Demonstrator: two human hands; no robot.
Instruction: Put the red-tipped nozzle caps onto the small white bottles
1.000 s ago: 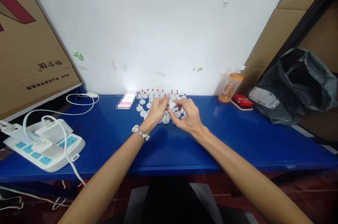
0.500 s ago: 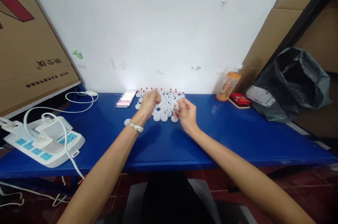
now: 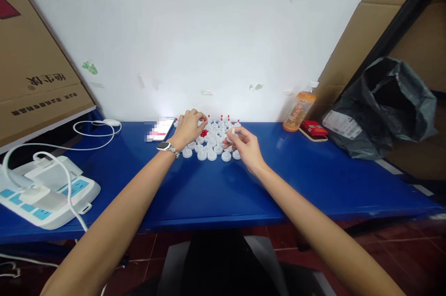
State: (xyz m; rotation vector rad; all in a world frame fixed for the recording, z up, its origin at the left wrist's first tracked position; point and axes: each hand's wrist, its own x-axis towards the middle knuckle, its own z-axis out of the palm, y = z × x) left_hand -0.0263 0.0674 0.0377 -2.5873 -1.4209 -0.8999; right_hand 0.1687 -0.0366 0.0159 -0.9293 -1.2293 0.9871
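White nozzle caps [image 3: 212,155] stand in a cluster on the blue table, near the wall. Several at the back carry small red tips [image 3: 221,118], and a little heap of loose red tips [image 3: 204,133] lies among them. My right hand [image 3: 246,147], at the cluster's right side, pinches a white nozzle cap [image 3: 230,135] between thumb and fingers. Over the left part of the cluster, my left hand [image 3: 190,128] has its fingers curled together; a bit of white shows at the fingertips, but what they grip is mostly hidden. A watch is on the left wrist.
A phone [image 3: 162,129] lies left of the caps. Farther left are a white power strip [image 3: 52,194] with cables and a cardboard box [image 3: 42,63]. To the right stand an orange drink bottle [image 3: 299,108], a red pack [image 3: 313,128] and a grey plastic bag [image 3: 376,115].
My left hand has shifted left and turned palm-down from a fist-like pose, uncovering the heap of red tips. My right hand stays nearly in place, still pinching a white cap. The view has shifted slightly.
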